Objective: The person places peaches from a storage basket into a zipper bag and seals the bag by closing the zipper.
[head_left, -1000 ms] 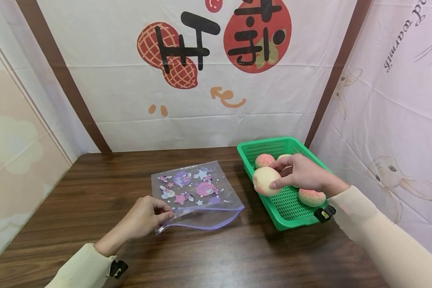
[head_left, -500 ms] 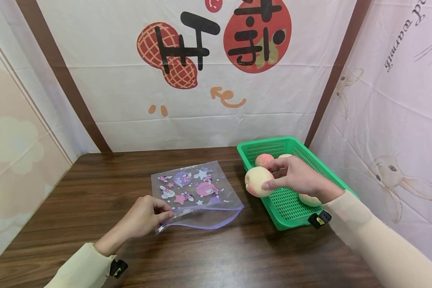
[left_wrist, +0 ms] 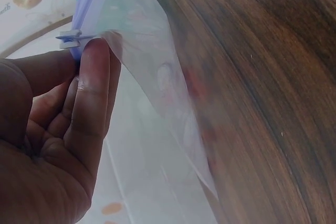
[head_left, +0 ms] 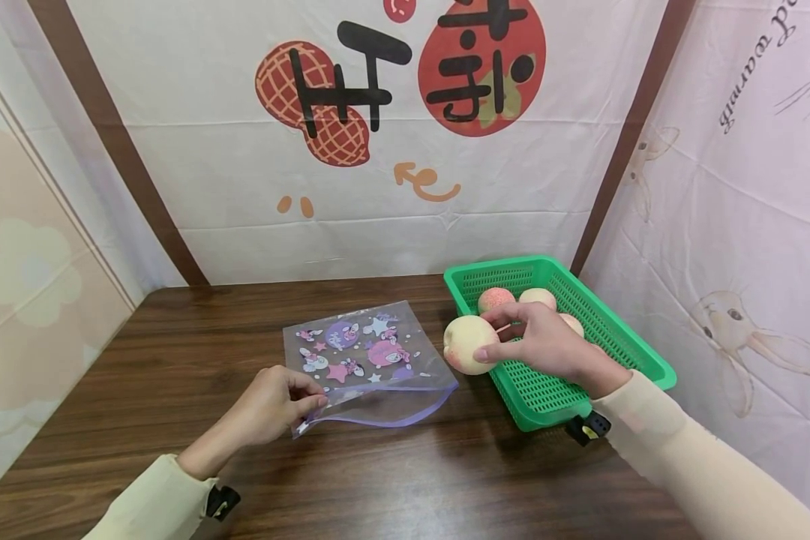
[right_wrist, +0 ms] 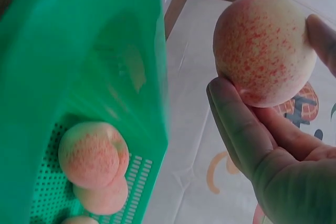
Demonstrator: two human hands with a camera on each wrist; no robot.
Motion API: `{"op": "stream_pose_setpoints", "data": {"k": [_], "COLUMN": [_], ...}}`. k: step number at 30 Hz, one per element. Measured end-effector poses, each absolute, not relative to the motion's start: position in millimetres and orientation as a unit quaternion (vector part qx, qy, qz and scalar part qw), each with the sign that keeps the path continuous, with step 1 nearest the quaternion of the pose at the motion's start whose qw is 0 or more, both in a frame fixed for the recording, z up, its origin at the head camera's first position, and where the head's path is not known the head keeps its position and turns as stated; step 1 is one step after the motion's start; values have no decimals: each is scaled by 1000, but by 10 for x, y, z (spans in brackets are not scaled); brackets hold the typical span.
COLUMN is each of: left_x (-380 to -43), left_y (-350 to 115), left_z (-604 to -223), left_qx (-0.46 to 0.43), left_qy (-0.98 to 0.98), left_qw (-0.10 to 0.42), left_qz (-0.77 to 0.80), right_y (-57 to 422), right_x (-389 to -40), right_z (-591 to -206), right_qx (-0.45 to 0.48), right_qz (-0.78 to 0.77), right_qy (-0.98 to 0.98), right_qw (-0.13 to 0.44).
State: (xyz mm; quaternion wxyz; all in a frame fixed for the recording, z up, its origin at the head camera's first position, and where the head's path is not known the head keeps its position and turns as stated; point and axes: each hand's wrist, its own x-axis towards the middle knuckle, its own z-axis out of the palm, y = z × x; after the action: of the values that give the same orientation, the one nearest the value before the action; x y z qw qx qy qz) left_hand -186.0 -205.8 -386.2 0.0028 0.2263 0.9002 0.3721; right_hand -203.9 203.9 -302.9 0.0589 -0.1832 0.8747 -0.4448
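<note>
My left hand [head_left: 270, 409] pinches the near left corner of a clear zip bag [head_left: 371, 352] printed with pink and purple cartoon figures. The bag lies on the table with its purple-edged mouth gaping toward me; in the left wrist view its white slider [left_wrist: 69, 39] sits by the thumb and fingertips. In my right hand [head_left: 540, 345] a pale peach [head_left: 469, 345] with a red-speckled blush is held between thumb and fingers. That peach hangs between the bag and the left rim of a green basket [head_left: 648, 358]. Several more peaches [right_wrist: 92, 155] lie inside the basket.
The dark wooden table [head_left: 405, 480] carries the bag and the basket. A printed white cloth [head_left: 351, 240] hangs along the table's back edge, and another cloth [head_left: 709, 240] with rabbits rises to the right of the basket.
My right hand has carried the peach leftward, from over the basket to just outside its left rim, toward the bag. The left hand and the bag have stayed almost still.
</note>
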Motion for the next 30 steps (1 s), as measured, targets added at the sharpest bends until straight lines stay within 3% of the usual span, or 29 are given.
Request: {"op": "stream_pose_setpoints", "data": {"k": [30], "left_x": [-1910], "left_y": [-2097], "left_z": [-3868], "left_qx": [238], "left_qy": [893], "left_qw": [25], "left_qz": [382], "right_y": [1539], "right_x": [-1743], "right_z": [-3230], "right_qx": [-175], "right_qz": [-480], "right_qy": [858], "right_qw": [43]}}
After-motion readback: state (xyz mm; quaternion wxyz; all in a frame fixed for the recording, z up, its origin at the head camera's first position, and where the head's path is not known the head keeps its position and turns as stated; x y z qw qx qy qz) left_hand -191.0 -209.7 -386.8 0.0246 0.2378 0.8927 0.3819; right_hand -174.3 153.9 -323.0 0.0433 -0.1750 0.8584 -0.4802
